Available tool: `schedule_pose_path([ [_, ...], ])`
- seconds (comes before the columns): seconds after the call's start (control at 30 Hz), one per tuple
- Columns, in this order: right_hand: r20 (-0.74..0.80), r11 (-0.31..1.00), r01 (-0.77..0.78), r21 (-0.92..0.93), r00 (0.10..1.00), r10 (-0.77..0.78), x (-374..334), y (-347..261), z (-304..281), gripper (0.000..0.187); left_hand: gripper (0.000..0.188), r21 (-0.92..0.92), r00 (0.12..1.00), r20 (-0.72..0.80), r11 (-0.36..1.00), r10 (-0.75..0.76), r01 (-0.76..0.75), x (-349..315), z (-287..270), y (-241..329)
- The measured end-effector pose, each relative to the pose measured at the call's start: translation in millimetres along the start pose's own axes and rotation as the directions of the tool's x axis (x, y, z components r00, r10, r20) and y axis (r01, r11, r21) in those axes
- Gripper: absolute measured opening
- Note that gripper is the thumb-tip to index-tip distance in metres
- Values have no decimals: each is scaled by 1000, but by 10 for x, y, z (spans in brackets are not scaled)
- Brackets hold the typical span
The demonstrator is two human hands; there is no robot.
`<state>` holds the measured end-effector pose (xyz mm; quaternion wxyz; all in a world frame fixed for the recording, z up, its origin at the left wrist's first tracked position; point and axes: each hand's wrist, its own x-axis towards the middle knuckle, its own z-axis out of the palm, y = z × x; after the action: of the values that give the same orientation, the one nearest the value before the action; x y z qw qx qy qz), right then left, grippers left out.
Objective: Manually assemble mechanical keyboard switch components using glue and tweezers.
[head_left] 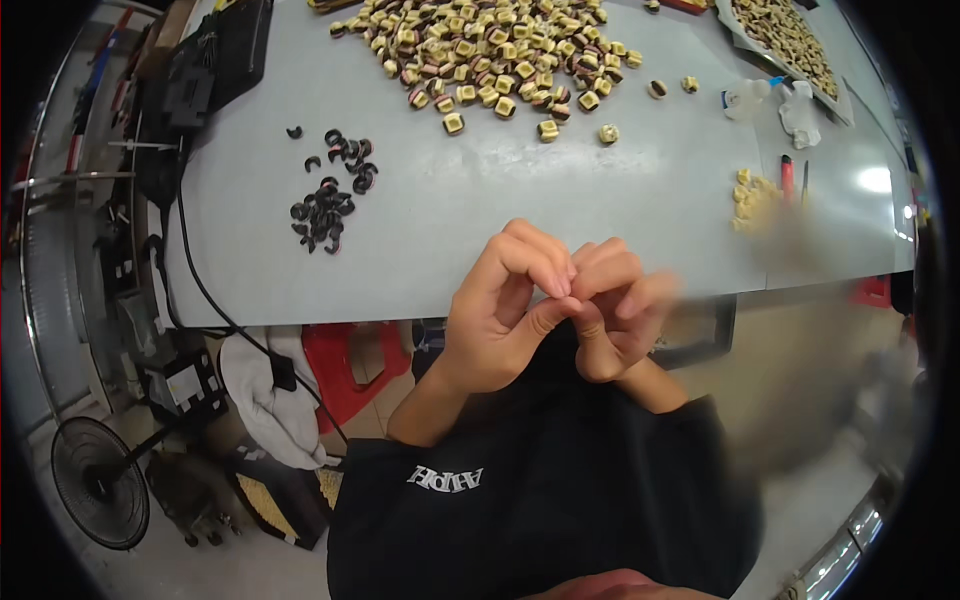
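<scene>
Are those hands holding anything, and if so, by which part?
It cannot be told: the left hand and right hand meet at the fingertips, which would hide anything small between them.

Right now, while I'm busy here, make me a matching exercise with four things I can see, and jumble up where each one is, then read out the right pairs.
Things:
1. Left hand
2. Black curved pieces
3. Cream-and-dark blocks
4. Round fan

Places:
A. Mostly in a big heap toward the far side of the grey table
B. At the lower left of the picture, beyond the table
C. With its fingertips close against those of the right hand
D. Loosely grouped on the left part of the tabletop

Right pairs: 1-C, 2-D, 3-A, 4-B.
</scene>
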<state>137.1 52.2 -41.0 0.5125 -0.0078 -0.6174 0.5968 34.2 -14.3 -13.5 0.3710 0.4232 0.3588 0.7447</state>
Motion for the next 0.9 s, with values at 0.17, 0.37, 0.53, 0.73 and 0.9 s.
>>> schedule_pose_path([
  [0.17, 22, 997, 53, -64, 998, -51, -25, 20, 47, 41, 21, -132, 998, 57, 991, -28, 36, 6, -101, 58],
  [0.37, 15, 994, 55, -96, 998, -54, -66, 33, 65, 44, 24, 4, 997, 69, 1000, -28, 28, -16, -101, 94],
  [0.53, 50, 993, 51, -111, 998, -45, -64, 35, 35, 36, 26, 101, 999, 46, 995, 22, -27, -20, -71, 80],
  [0.73, 9, 997, 22, -75, 1000, -21, -53, 12, 38, 45, 23, 105, 999, 45, 994, 21, -26, -30, -75, 57],
  [0.9, 6, 998, 21, -56, 1000, -20, -44, 17, 37, 44, 18, 81, 994, 89, 994, 59, -66, -13, -100, 32],
])
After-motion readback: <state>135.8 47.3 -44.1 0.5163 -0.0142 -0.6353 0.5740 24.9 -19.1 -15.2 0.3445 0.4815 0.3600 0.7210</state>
